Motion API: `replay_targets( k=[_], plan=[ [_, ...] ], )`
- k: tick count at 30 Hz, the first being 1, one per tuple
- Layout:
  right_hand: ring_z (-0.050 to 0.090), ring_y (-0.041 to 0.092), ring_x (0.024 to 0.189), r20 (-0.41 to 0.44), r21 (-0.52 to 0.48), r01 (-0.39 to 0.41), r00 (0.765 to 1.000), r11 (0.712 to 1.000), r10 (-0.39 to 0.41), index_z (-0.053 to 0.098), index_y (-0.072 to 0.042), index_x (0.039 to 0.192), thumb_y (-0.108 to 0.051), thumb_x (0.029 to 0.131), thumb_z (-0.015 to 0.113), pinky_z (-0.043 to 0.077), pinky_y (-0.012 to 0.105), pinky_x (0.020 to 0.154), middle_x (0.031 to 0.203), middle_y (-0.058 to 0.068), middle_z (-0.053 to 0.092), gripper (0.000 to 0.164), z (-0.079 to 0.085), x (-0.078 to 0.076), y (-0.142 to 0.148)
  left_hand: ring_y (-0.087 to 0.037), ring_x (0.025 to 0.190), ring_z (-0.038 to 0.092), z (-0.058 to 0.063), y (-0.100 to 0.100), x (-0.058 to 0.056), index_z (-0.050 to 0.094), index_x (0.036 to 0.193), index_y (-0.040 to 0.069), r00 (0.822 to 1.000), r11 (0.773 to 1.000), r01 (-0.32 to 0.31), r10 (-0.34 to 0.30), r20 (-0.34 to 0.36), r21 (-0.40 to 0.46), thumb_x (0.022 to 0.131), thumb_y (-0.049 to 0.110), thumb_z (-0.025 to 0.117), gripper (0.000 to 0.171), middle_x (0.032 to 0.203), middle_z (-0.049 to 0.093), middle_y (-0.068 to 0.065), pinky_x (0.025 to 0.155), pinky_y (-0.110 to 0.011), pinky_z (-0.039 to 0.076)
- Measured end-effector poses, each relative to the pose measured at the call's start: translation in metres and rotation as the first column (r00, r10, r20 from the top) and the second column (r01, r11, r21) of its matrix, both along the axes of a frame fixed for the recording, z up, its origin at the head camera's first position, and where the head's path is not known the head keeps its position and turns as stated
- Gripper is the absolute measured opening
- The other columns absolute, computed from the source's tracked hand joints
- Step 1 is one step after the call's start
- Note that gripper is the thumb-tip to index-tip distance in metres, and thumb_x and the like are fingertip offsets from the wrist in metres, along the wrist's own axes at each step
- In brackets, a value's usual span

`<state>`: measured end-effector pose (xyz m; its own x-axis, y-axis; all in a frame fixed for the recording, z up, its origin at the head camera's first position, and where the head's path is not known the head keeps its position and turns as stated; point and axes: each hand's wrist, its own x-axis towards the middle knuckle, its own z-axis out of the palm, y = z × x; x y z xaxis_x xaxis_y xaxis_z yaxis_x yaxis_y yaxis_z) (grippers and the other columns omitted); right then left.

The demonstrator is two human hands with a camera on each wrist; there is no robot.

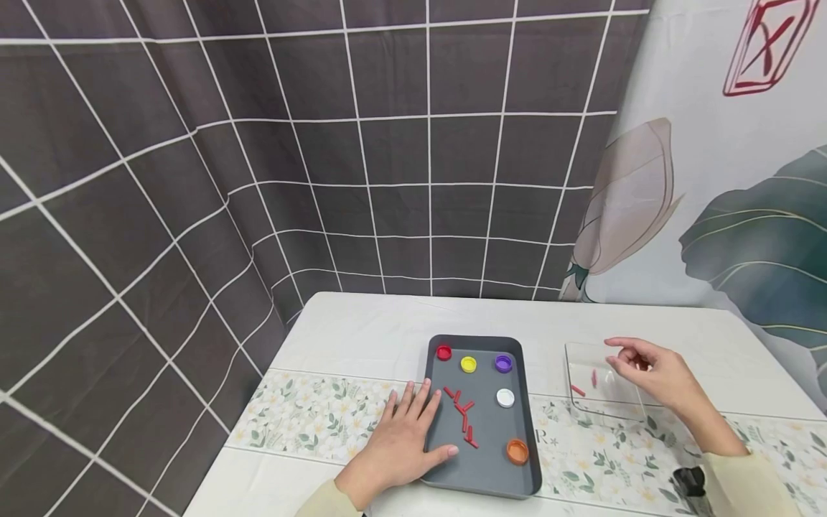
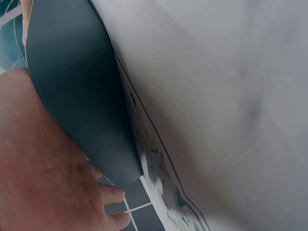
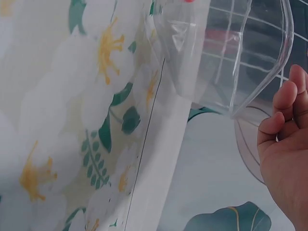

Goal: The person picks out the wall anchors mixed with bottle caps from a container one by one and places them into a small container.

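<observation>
My left hand (image 1: 402, 439) rests over the left edge of a dark grey tray (image 1: 474, 474), fingers straight and spread. In the left wrist view the tray's side wall (image 2: 82, 91) rises close beside the palm. Several short red sticks (image 1: 464, 422) lie end to end in a crooked line on the tray. My right hand (image 1: 664, 375) hovers over the right side of a clear plastic box (image 1: 607, 414), fingers loosely bent and thumb apart from the index finger. Nothing shows between them. Two red sticks (image 1: 578, 390) are visible in the box.
Round caps stand on the tray: red (image 1: 444, 352), yellow (image 1: 468, 365), purple (image 1: 503, 364), white (image 1: 505, 398) and orange (image 1: 517, 452). A white tablecloth (image 1: 368, 316) with a floral band covers the table. Behind it hangs a dark gridded curtain (image 1: 394, 151).
</observation>
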<state>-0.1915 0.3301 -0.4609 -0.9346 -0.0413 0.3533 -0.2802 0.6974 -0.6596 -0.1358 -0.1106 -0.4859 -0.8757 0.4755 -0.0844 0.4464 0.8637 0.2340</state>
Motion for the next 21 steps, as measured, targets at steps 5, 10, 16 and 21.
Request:
replay_targets(
  k=[5, 10, 16, 21],
  plan=[
    [0.047, 0.007, 0.065, -0.009, -0.026, -0.045, 0.999, 0.999, 0.045, 0.07, -0.002, 0.12, -0.009, 0.093, 0.073, 0.038, 0.022, 0.056, 0.075, -0.007, 0.059, 0.028, 0.002, 0.003, -0.011, -0.036, 0.156, 0.011, -0.001, 0.0, 0.0, 0.024, 0.163, 0.015, 1.0, 1.0, 0.0, 0.0, 0.0, -0.003, 0.095, 0.075, 0.042, 0.092, 0.17, 0.013, -0.008, 0.122, -0.06, 0.013],
    [0.048, 0.007, 0.064, -0.062, -0.004, -0.123, 0.991, 0.992, 0.122, 0.072, -0.004, 0.116, -0.005, 0.09, 0.074, 0.039, 0.021, 0.057, 0.073, -0.011, 0.06, 0.025, 0.001, 0.005, -0.034, -0.036, 0.156, 0.01, 0.0, 0.0, -0.001, 0.024, 0.163, 0.015, 1.0, 1.0, -0.001, 0.001, 0.0, 0.004, 0.095, 0.075, 0.043, 0.092, 0.17, 0.012, -0.008, 0.123, -0.06, 0.013],
    [0.049, 0.005, 0.065, -0.107, 0.005, -0.226, 0.968, 0.974, 0.226, 0.074, -0.005, 0.109, 0.001, 0.085, 0.076, 0.041, 0.02, 0.057, 0.07, -0.015, 0.056, 0.025, 0.001, 0.008, -0.067, -0.036, 0.156, 0.011, 0.0, 0.0, -0.001, 0.024, 0.163, 0.015, 1.0, 1.0, -0.004, 0.004, -0.007, 0.004, 0.095, 0.075, 0.043, 0.093, 0.17, 0.013, -0.008, 0.122, -0.06, 0.013],
    [0.048, 0.002, 0.064, -0.115, 0.016, -0.279, 0.953, 0.96, 0.279, 0.075, -0.005, 0.106, -0.001, 0.083, 0.078, 0.041, 0.021, 0.056, 0.071, -0.018, 0.054, 0.024, 0.0, 0.013, -0.093, -0.036, 0.156, 0.011, -0.001, 0.0, -0.001, 0.024, 0.163, 0.015, 1.0, 1.0, -0.003, 0.003, -0.006, 0.003, 0.094, 0.075, 0.043, 0.093, 0.17, 0.013, -0.008, 0.122, -0.06, 0.014]
  ],
)
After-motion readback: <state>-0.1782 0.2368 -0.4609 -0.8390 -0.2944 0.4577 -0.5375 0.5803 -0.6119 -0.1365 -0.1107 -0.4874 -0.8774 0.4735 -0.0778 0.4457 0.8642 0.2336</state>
